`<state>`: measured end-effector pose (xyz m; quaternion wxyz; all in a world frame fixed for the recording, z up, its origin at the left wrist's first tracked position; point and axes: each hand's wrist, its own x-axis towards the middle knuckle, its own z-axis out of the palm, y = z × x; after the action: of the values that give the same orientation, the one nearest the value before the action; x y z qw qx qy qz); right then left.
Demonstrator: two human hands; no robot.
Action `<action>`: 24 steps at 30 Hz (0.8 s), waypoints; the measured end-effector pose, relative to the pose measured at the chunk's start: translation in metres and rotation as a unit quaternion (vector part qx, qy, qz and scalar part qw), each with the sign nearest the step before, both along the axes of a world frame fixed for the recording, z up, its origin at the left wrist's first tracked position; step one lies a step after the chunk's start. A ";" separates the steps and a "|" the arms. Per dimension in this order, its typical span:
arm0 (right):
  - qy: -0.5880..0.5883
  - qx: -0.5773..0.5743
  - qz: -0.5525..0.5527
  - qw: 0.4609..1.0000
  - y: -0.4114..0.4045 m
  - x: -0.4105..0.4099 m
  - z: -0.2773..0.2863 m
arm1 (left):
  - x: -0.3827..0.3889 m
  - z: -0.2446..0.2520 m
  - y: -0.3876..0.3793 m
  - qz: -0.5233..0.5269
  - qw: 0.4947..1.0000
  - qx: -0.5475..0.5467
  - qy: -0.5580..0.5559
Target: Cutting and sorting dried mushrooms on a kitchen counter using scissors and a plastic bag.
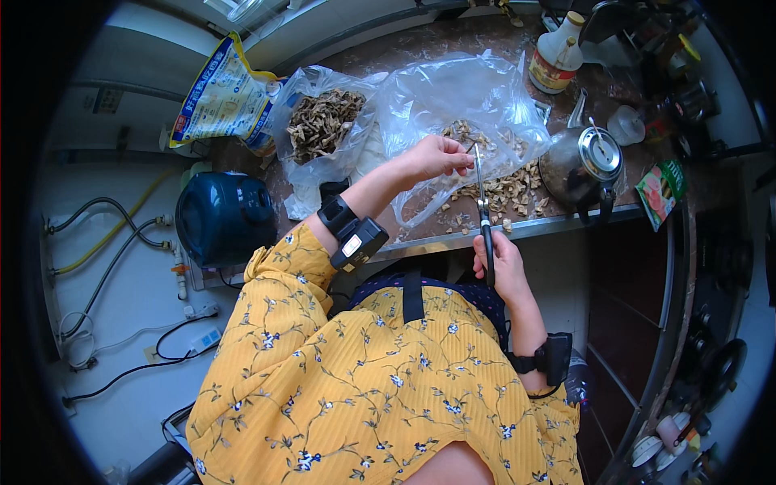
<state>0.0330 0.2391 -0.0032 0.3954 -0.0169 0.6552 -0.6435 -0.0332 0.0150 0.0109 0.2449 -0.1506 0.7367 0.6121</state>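
Note:
My right hand [504, 265] grips the black handles of a pair of scissors [484, 206], whose blades point away from me. Pinched in the fingertips of my left hand [438, 159] is a small dark dried strip [470, 147], close by the scissor tips. Under both lies a clear plastic bag [451, 91], spread out, with some dried pieces [462, 130] in it. Small cut bits [512, 191] are scattered on the counter near its front edge. To the left, another clear bag holds a heap of longer dried brown strips [324, 124].
A glass kettle with a steel lid [600, 154] stands right of the cut bits, near a green snack packet [662, 189]. Behind it is a white bottle [556, 54]. A blue and yellow printed bag [227, 100] and a dark blue appliance [224, 218] are at the left.

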 end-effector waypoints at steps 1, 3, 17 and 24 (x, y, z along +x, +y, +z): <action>-0.008 0.001 -0.006 1.000 0.002 0.002 0.000 | 0.001 -0.001 0.002 0.001 1.000 0.006 -0.004; -0.015 0.003 -0.012 1.000 0.008 0.007 0.000 | 0.004 -0.006 0.009 -0.001 1.000 0.008 0.001; -0.085 0.003 -0.072 0.994 0.025 0.026 -0.010 | -0.016 -0.024 0.005 -0.031 0.931 -0.306 0.196; -0.103 0.003 -0.043 0.994 0.023 0.028 -0.014 | -0.040 -0.037 -0.046 -0.058 0.860 -0.478 0.169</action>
<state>0.0608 0.2626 -0.0169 0.4329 0.0791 0.6127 -0.6564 -0.0736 -0.0315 -0.0264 0.0495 -0.1010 0.9762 0.1852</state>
